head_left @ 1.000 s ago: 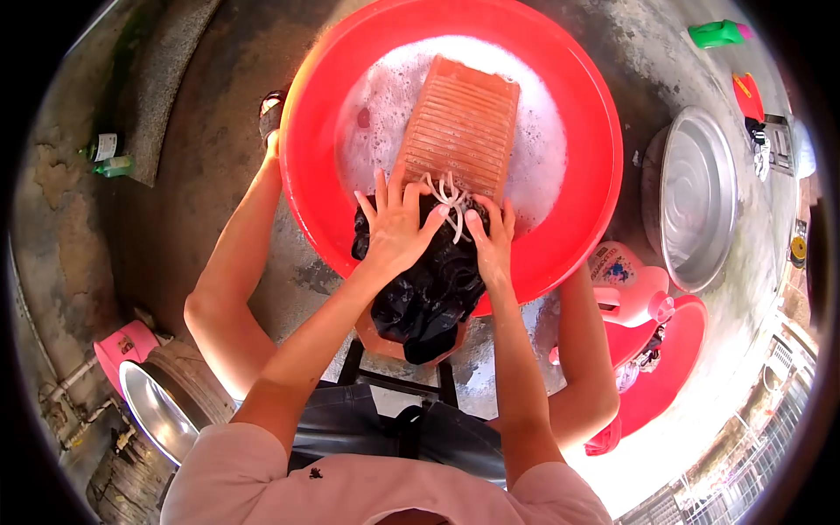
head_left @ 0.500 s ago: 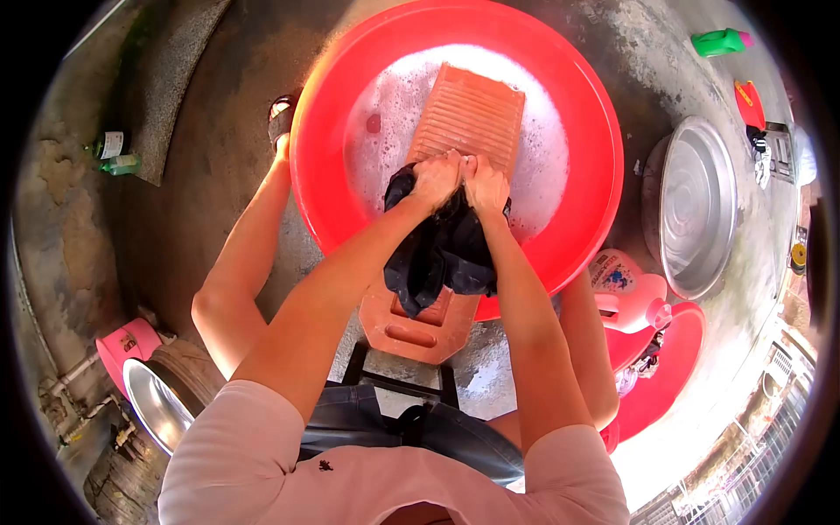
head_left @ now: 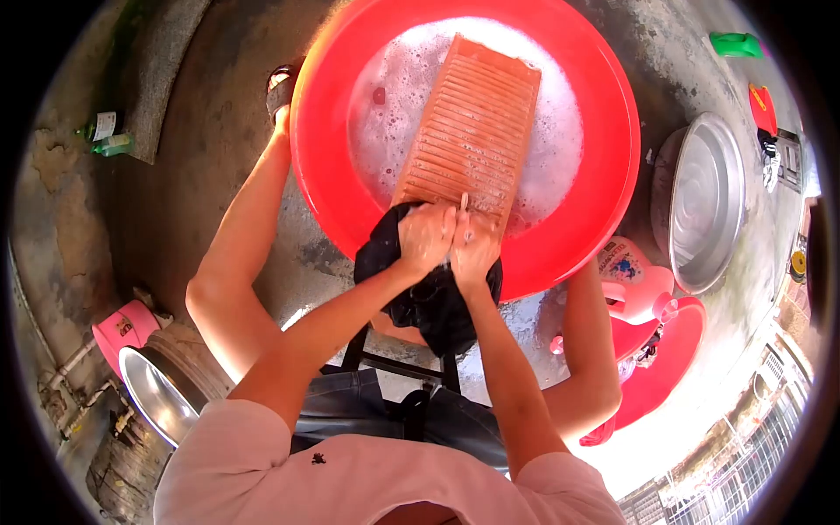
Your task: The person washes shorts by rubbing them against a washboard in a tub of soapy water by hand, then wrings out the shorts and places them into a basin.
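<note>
A wet black garment (head_left: 437, 306) is bunched under both fists on the lower part of an orange ribbed washboard (head_left: 477, 122). My left hand (head_left: 425, 236) is closed on its left side, and my right hand (head_left: 473, 249) grips it close beside, the two almost touching. Foam specks cling to the knuckles. The board leans inside a large red basin (head_left: 604, 157) of sudsy water (head_left: 385, 131), its near end over the rim toward me. Cloth covers most of the board's handle end.
At right stand a pink detergent jug (head_left: 634, 284), a red tub (head_left: 678, 367) and a tilted metal basin (head_left: 707, 206). A pink bucket (head_left: 124, 337) and a steel bowl (head_left: 157, 398) sit at lower left. Green bottles (head_left: 114, 144) lie far left. A black stool frame (head_left: 398, 363) is below the board.
Both hands have moved down the washboard toward my body, drawing the black garment with them. More of the ribbed surface shows, while the handle end is now mostly covered.
</note>
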The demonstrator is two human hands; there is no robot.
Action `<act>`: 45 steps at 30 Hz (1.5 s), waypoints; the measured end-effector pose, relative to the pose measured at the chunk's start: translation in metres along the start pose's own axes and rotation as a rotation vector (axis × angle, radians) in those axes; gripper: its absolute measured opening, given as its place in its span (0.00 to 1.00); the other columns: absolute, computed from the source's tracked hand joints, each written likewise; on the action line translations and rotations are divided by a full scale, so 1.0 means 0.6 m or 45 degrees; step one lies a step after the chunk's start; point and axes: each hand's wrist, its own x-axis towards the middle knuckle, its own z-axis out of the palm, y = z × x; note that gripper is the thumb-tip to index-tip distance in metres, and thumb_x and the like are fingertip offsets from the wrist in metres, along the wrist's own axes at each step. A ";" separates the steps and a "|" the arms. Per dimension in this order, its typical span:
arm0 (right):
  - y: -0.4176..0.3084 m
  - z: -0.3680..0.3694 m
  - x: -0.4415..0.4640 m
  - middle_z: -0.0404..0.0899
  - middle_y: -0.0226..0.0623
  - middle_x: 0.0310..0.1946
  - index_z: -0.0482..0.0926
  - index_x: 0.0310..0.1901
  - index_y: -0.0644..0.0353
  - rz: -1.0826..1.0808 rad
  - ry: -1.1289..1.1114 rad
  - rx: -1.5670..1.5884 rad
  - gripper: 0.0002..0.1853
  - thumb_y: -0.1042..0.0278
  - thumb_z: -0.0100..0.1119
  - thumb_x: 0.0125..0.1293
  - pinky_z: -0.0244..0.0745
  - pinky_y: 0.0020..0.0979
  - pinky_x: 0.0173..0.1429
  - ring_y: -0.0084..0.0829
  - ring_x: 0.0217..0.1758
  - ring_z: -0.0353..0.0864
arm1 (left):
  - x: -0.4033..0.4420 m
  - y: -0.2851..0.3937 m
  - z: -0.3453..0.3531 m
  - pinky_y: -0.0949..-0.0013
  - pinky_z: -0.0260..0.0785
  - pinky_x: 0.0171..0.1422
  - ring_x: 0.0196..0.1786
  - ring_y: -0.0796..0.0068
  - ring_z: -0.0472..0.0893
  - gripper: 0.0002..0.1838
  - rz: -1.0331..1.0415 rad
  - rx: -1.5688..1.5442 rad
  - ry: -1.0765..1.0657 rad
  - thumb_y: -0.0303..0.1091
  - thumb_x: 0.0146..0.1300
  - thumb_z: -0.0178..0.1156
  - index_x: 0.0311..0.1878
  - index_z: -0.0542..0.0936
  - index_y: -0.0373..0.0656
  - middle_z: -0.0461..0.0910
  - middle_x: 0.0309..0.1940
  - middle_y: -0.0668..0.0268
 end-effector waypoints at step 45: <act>-0.077 -0.226 -0.071 0.73 0.45 0.50 0.74 0.52 0.59 -0.117 -0.131 0.110 0.23 0.69 0.65 0.52 0.73 0.39 0.52 0.44 0.49 0.77 | -0.007 0.160 -0.304 0.67 0.71 0.44 0.36 0.62 0.81 0.12 -0.029 -0.085 -0.515 0.30 0.52 0.62 0.40 0.80 0.37 0.82 0.33 0.57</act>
